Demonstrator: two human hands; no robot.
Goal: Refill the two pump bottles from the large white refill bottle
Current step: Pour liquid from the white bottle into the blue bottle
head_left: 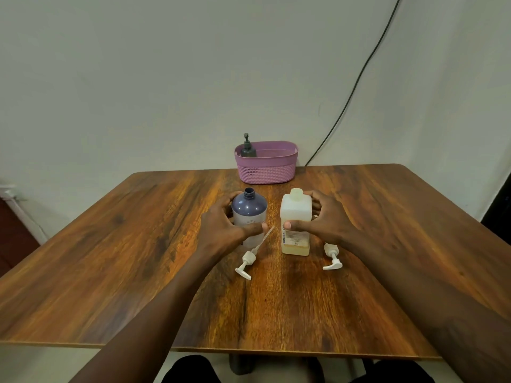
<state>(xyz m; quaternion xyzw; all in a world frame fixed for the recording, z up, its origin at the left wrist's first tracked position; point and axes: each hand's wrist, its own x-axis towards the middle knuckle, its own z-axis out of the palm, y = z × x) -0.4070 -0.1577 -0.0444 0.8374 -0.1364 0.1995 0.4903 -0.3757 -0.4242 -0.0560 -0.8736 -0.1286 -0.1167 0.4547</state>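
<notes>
A round grey-blue bottle (249, 210) stands upright mid-table with its neck uncapped; my left hand (224, 225) is wrapped around its left side. To its right stands a square white bottle (295, 217) with a little yellowish liquid at the bottom, also uncapped, and my right hand (325, 221) grips its right side. Two white pump heads lie on the table: one with a long dip tube (249, 261) in front of the grey-blue bottle, the other (332, 257) partly under my right wrist.
A purple basket (265, 168) sits at the table's far edge with a dark pump bottle (247, 150) inside at its left. A black cable (356, 87) runs down the wall behind. The wooden table (124, 258) stretches to both sides.
</notes>
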